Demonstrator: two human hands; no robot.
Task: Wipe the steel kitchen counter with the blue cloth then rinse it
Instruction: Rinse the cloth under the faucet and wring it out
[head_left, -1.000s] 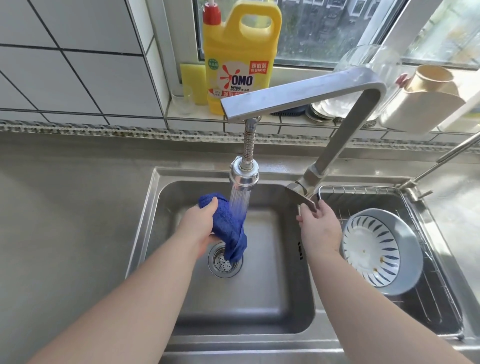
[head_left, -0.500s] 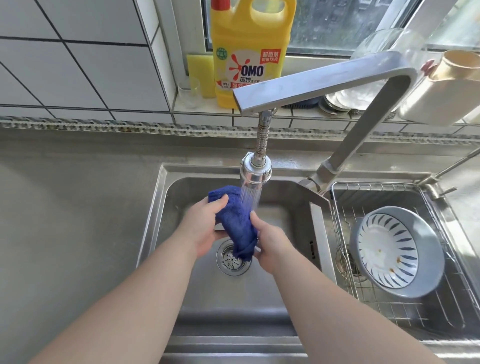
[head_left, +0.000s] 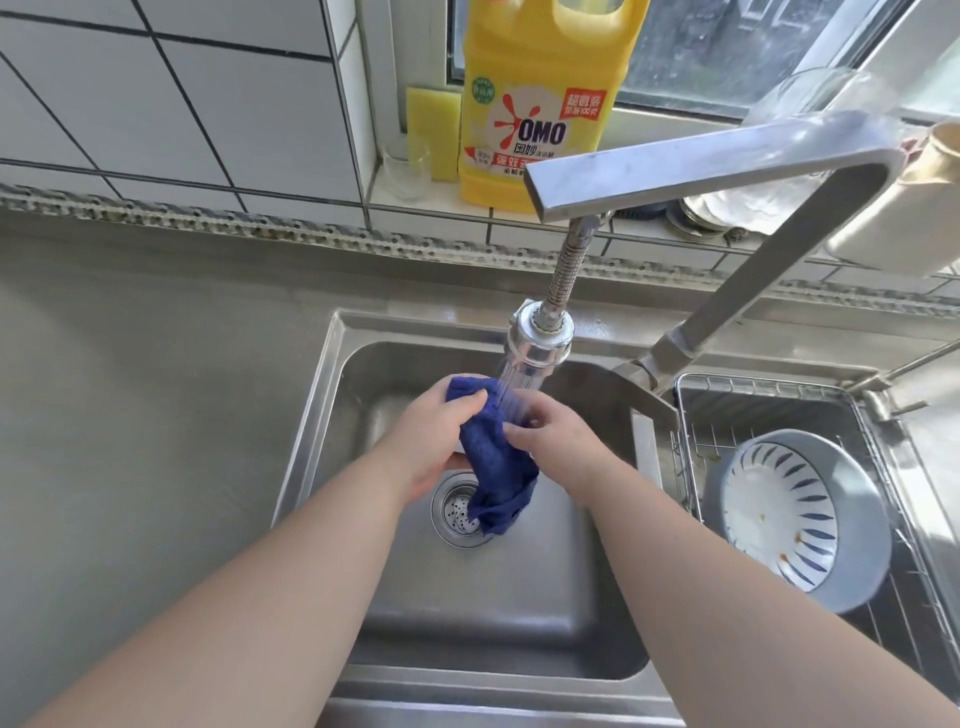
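The blue cloth (head_left: 496, 467) hangs bunched over the left sink basin (head_left: 519, 597), its lower end above the drain strainer (head_left: 457, 512). Water sprays onto it from the tap's spray head (head_left: 537, 348). My left hand (head_left: 434, 441) grips the cloth's upper left side, thumb on top. My right hand (head_left: 558, 441) pinches the cloth from the right, fingers curled against it. The steel counter (head_left: 156, 415) stretches to the left of the sink.
The angular steel tap (head_left: 727, 171) arches over the basin. A wire rack in the right basin holds a blue-and-white bowl (head_left: 789, 514). On the sill stand a yellow detergent jug (head_left: 540, 104), a sponge (head_left: 431, 130), a small glass (head_left: 405, 166) and stacked dishes (head_left: 727, 208).
My right hand left the tap lever and came over to the cloth, which it now pinches under the water. Both hands have closed in on the cloth.
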